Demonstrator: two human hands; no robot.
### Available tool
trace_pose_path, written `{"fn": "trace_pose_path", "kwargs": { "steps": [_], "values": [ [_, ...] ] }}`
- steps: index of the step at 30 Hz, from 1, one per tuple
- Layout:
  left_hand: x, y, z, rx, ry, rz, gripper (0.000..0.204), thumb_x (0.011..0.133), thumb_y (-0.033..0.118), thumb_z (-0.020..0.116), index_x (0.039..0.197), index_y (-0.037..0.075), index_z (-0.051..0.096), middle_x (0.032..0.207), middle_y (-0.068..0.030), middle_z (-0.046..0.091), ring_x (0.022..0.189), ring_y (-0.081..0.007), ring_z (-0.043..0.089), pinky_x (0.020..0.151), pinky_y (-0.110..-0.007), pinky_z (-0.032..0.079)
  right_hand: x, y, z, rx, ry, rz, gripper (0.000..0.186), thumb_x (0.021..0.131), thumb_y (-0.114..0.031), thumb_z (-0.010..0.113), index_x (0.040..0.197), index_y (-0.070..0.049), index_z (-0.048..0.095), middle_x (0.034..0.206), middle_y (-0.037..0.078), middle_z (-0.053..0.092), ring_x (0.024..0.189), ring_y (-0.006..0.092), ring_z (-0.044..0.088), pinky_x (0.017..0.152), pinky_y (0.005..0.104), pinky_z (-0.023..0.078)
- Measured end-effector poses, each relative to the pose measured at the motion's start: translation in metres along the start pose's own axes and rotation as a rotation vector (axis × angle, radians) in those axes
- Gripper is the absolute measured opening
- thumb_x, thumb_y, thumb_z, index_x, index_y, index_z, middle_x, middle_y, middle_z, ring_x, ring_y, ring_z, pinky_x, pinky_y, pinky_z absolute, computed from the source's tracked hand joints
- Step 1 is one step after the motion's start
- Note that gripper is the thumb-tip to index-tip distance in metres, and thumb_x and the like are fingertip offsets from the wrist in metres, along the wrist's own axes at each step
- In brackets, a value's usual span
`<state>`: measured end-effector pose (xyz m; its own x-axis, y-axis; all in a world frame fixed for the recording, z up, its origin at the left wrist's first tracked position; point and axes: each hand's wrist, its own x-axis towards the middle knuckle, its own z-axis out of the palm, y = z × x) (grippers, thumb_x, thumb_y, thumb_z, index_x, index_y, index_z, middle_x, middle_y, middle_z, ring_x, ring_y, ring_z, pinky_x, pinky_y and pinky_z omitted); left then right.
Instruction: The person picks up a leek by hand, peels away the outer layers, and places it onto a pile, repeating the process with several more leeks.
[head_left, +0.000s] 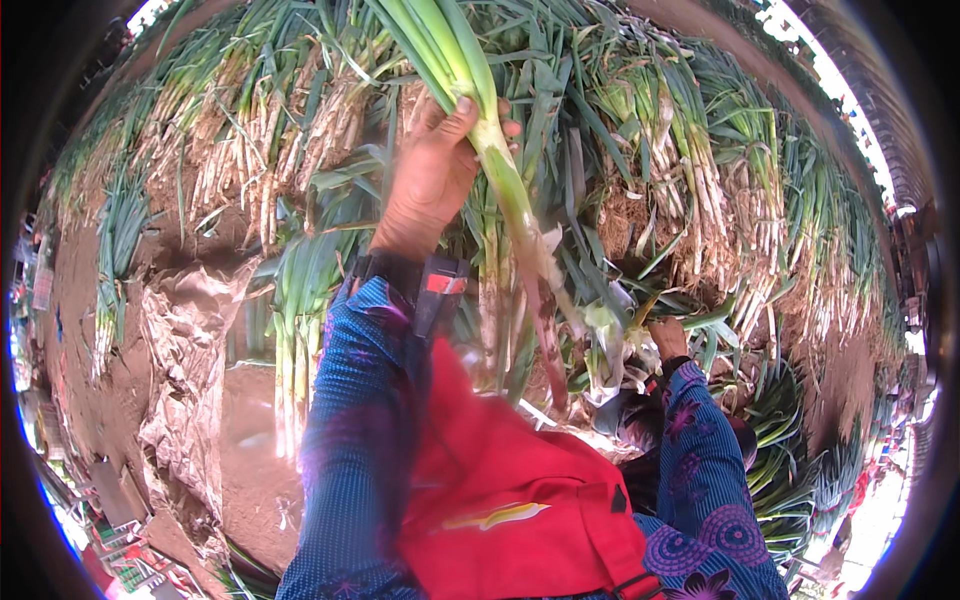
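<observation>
Heaped leeks (696, 195) surround the single leek (511, 198) gripped by the left hand (438, 170).

Two hands are showing: one left hand (432, 170) and one right hand (668, 338). The left hand is gripping one leek (507, 185). Two wristbands are circling the wrists, one (438, 285) just below the left hand, one (676, 366) just below the right. One red apron (500, 470) is hanging below the left hand. One crumpled brown sheet (185, 370) is lying to that hand's lower left. Beyond both hands, piled leeks (690, 190) are lying too densely for counting.
</observation>
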<state>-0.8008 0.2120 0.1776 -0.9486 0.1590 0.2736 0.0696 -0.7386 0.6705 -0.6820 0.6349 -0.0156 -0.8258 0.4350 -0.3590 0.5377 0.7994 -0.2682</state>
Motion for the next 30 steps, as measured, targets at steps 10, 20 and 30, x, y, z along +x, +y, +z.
{"fn": "trace_pose_path", "kwargs": {
  "steps": [10,20,30],
  "values": [
    [-0.005,-0.031,0.010,0.038,0.111,-0.160,0.040,0.091,0.022,0.060,0.126,0.008,0.047,0.105,-0.0091,0.058,0.095,-0.0283,0.061,0.080,-0.045,0.052,-0.107,-0.234,-0.065,0.978,-0.725,-0.823,0.037,0.090,-0.019,0.057,0.123,-0.004,0.051,0.115,0.004,0.055,0.106,0.0117,0.050,0.093,0.0282,0.039],
    [-0.007,-0.029,0.004,0.056,0.169,-0.159,0.047,0.087,0.020,0.066,0.127,0.009,0.045,0.111,-0.0055,0.055,0.095,-0.0289,0.060,0.078,-0.045,0.052,-0.110,-0.232,-0.036,1.028,-0.669,-0.733,0.026,0.087,-0.017,0.060,0.109,-0.004,0.054,0.099,0.001,0.057,0.095,0.0090,0.051,0.087,0.0252,0.039],
    [-0.006,-0.022,0.005,-0.044,0.043,-0.244,0.046,0.085,0.024,0.069,0.123,0.009,0.048,0.106,-0.0057,0.054,0.094,-0.0276,0.060,0.079,-0.045,0.050,-0.114,-0.231,-0.037,1.204,-0.845,-0.675,0.034,0.081,-0.020,0.068,0.109,-0.004,0.056,0.096,-0.001,0.057,0.090,0.0087,0.051,0.082,0.0254,0.040]
  ]
}}
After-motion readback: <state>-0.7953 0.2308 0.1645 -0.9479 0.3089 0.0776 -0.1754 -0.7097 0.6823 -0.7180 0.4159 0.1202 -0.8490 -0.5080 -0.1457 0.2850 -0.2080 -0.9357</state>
